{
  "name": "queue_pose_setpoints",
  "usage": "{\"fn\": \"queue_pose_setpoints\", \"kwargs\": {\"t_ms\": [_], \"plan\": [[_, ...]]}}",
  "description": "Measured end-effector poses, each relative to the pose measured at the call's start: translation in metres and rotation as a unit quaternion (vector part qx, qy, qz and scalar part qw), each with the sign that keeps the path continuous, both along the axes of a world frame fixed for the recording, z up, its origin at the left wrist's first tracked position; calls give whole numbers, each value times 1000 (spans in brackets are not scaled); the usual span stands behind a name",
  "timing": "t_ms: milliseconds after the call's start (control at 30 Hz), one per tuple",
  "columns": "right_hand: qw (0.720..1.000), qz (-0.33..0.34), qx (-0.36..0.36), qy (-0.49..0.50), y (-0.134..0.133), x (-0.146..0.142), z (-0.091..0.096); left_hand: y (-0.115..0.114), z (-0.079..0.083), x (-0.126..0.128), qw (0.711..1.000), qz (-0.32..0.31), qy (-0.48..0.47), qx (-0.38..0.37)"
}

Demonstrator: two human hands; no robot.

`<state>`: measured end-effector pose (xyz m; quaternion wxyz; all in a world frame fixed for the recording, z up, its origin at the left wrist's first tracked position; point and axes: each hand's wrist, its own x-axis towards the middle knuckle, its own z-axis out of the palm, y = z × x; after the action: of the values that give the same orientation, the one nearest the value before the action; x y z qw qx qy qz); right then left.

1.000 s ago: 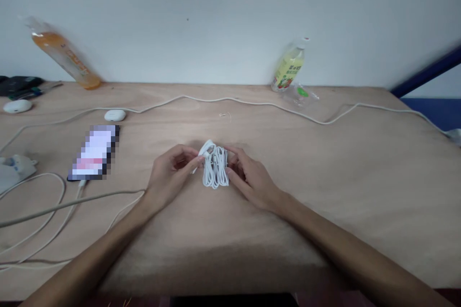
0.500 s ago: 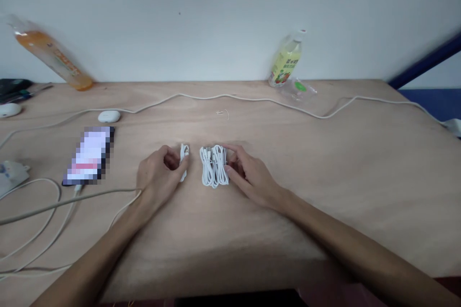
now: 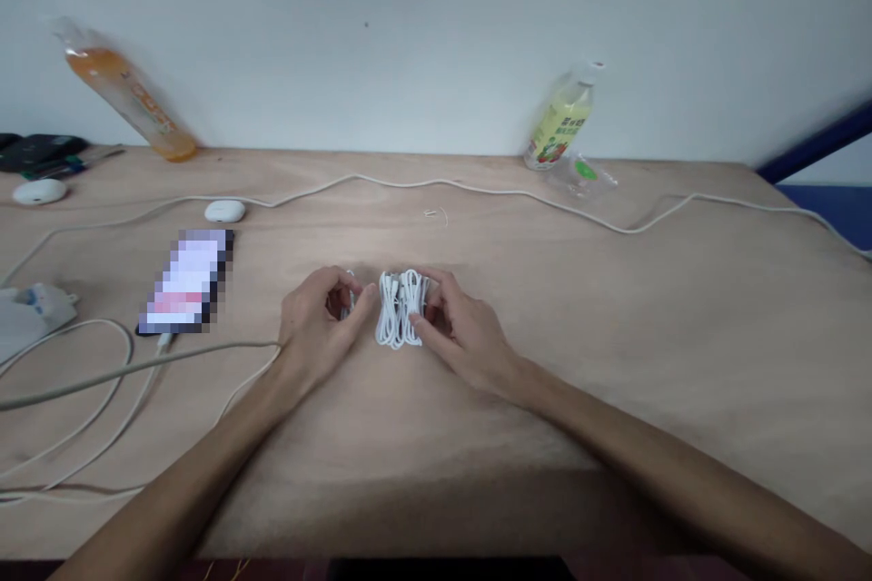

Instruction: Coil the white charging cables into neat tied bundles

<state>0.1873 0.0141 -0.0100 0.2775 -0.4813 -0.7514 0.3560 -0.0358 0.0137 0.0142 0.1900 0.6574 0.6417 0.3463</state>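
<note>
A row of coiled white cables [image 3: 391, 313] stands close together on the wooden table, with plug ends near the top. My right hand [image 3: 467, 327] grips the row at its right side, thumb across the front and fingers behind. Just left of the row, my left hand [image 3: 323, 318] is curled around a separate coiled white cable [image 3: 347, 300], mostly hidden by its fingers. The left thumb reaches past that coil, close to the left end of the row.
A phone [image 3: 185, 281] with a charging lead lies left, near a white earbud case [image 3: 224, 211]. A long cable [image 3: 442, 184] crosses behind. An orange drink bottle [image 3: 133, 100] and a yellow bottle [image 3: 562, 118] stand by the wall. Scraps [image 3: 436, 215] lie mid-table.
My right hand and the cable row have moved left over the table, closing on my left hand. My left thumb has stretched past the single coil. The view has shifted slightly.
</note>
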Motion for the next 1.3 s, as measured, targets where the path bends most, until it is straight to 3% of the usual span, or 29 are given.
{"fn": "queue_pose_setpoints", "kwargs": {"t_ms": [267, 400, 667, 833, 933, 1067, 1167, 1300], "plan": [[996, -22, -10, -84, 10, -13, 19, -1, -5, 7, 999, -44, 7, 21], [984, -32, -6, -177, 18, -22, 28, -1, -3, 7, 999, -24, -35, -13], [974, -22, 7, -226, 19, -33, 36, -5, 0, 15, 998, 13, -38, -39], [981, -16, 15, -192, 22, -32, 39, -7, 1, 17, 984, 27, -154, -86], [992, -26, 5, -127, 25, -33, 41, -8, 8, 14, 980, 66, -179, -61], [998, -36, -11, -51, 28, -44, 47, -8, 22, 3, 982, 167, -82, 27], [999, -12, -22, -48, 30, -60, 52, -5, 29, -10, 978, 205, 6, -33], [993, 13, -18, -115, 33, -78, 55, -1, 29, -23, 974, 162, 94, -125]]}}
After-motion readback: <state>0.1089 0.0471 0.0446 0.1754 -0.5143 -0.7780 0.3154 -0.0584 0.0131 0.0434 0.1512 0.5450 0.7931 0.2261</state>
